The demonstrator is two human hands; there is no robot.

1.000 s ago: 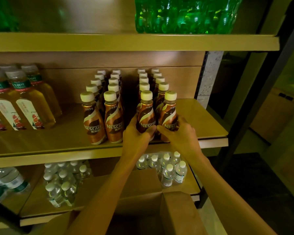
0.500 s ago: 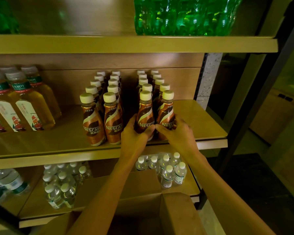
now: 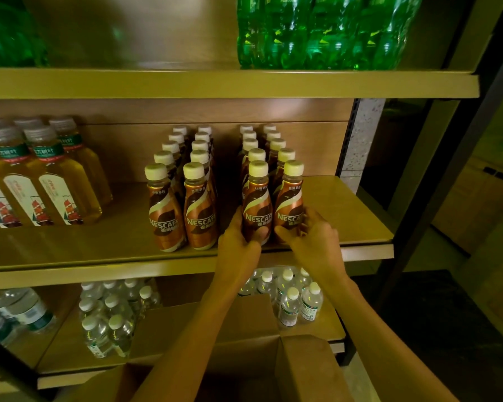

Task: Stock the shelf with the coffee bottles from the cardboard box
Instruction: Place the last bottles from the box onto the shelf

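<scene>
Left hand (image 3: 238, 242) grips the left bottle (image 3: 256, 204), right hand (image 3: 311, 242) the right bottle (image 3: 288, 204), both glossy, waisted and cream-capped, on the wood-grain shelf (image 3: 346, 216), cardboard box (image 3: 302, 369) below.

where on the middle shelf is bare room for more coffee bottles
Bare board on the middle shelf lies right of the right coffee rows, to the shelf's end, and between the tea bottles and the left coffee rows. The gap between the coffee blocks is narrow. Crowded in front, where the left hand and right hand grip the front bottles.
</scene>
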